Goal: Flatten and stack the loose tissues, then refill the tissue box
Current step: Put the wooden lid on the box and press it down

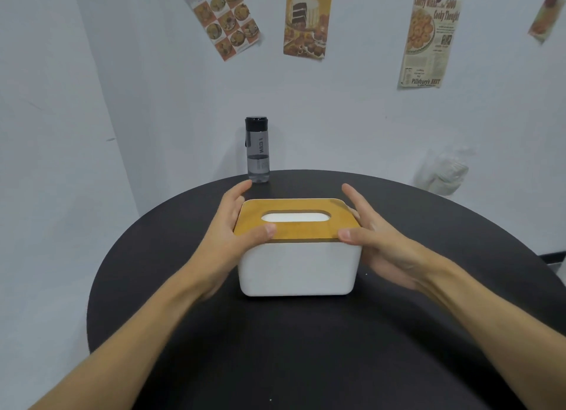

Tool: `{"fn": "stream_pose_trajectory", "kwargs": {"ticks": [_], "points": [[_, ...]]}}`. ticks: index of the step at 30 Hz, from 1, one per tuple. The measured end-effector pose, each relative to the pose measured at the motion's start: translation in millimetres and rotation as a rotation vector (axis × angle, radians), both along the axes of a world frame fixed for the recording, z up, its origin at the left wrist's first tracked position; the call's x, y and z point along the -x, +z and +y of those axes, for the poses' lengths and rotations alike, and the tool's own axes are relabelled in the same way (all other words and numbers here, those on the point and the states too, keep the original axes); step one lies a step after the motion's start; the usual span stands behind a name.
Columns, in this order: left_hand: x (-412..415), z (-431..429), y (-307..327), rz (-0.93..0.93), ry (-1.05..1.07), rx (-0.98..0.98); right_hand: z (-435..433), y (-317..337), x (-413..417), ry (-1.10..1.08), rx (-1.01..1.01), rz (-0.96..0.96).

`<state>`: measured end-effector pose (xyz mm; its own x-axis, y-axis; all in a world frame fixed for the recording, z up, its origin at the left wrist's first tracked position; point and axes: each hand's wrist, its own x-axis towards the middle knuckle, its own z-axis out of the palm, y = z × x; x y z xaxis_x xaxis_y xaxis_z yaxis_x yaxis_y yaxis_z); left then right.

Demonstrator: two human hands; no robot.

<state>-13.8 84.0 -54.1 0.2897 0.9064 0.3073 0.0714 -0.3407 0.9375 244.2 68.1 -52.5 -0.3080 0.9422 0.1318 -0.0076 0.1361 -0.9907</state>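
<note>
Looks like this is sitting pretty much at the end tbh. The box is standing upright mid-frame on the black desk, wood lid seated flat on top, and white tissue is showing through the oval slot. No loose tissues lying anywhere on the desk afaict, so flattening/stacking/refilling seems done. Prob only letting go is left, can't see how full it is inside tho.

Left hand is cupping the left end, fingers spread, thumb pressing on the lid's near edge. Right hand is doing the same on the right end, thumb touching the lid corner. Both open-ish, bracing not really clenching.

Box's long axis is running left-right across the frame, slot too, opening facing straight up. Bottle is standing behind it, near the far desk edge.
</note>
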Motion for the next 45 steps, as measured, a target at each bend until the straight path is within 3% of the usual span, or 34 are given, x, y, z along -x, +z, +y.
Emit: {"fn": "stream_pose_trajectory", "kwargs": {"ticks": [2, 8, 17, 30, 36, 45], "points": [[-0.9, -0.6, -7.0, -0.119, -0.031, 0.05, 1.2, -5.3, -0.5, 0.016, 0.017, 0.009], [7.4, 1.2, -23.0, -0.174, -0.113, 0.182, 2.7, -14.5, -0.3, 0.029, 0.074, 0.096], [4.9, 4.6, -23.4, -0.098, -0.121, 0.051, 3.7, -14.4, 0.0, 0.055, -0.034, 0.013], [6.2, 9.4, -25.3, -0.13, -0.155, 0.079, 1.0, -13.0, 0.7, 0.0, -0.045, 0.034], [-0.5, 10.0, -27.9, -0.216, -0.04, 0.105, -1.1, -17.7, 9.6, -0.03, -0.011, 0.137], [0.1, 14.2, -21.9, -0.127, 0.075, 0.075, -1.1, -14.8, 25.2, -0.181, 0.047, 0.277]]}}
